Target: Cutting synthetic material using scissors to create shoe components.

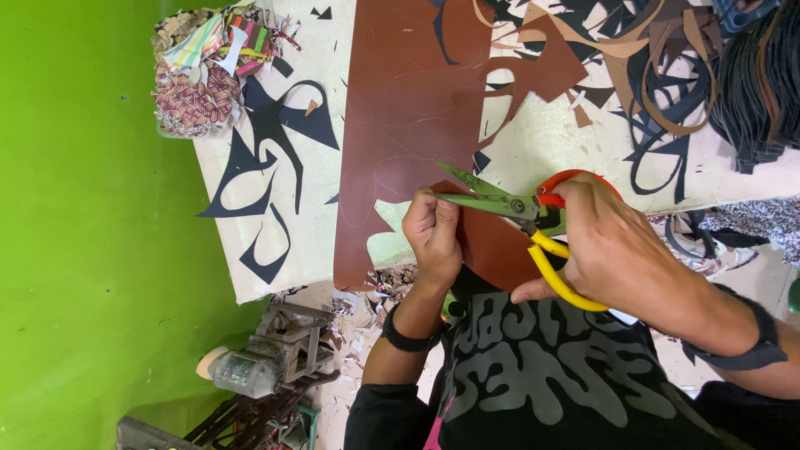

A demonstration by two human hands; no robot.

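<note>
the flat brown leather-like sheet [408,108] lies on the pale counter [542,142], its near edge at the person's chest. judging by the blades on it, cutting is under way; a clean cut would need steady feeding. left hand [432,237] fingers pinch the sheet's edge; right hand [621,246] fingers curl closed through the green-bladed, yellow-and-red-handled scissors [521,212]. the cut line is hidden behind the left hand.

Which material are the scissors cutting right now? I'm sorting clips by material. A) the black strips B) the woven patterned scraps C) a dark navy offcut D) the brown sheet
D: the right hand works the scissors, whose open blades meet the edge of the brown sheet, pinched there by the left hand; the woven patterned scraps and dark navy offcuts lie apart on the table.
</note>
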